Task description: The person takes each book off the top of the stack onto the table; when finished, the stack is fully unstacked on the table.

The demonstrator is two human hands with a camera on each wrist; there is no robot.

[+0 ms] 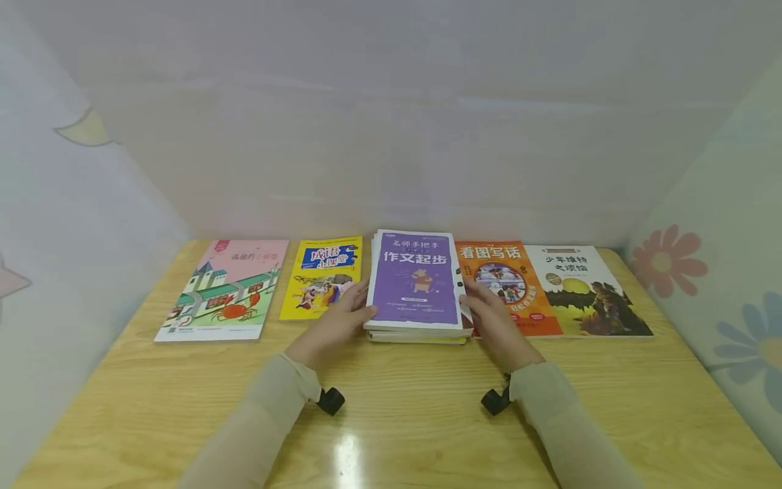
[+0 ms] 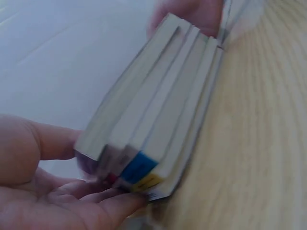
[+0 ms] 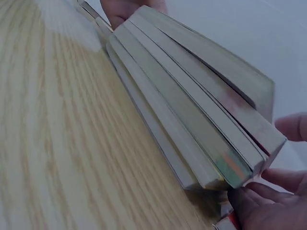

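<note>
Stacked books (image 1: 417, 299) with a purple cover on top sit mid-tabletop (image 1: 391, 407), gripped on both sides: the left hand (image 1: 332, 326) curls its fingers on the left edge, the right hand (image 1: 495, 322) on the right edge. A yellow book (image 1: 322, 277) lies just left, an orange book (image 1: 519, 272) just right
</note>
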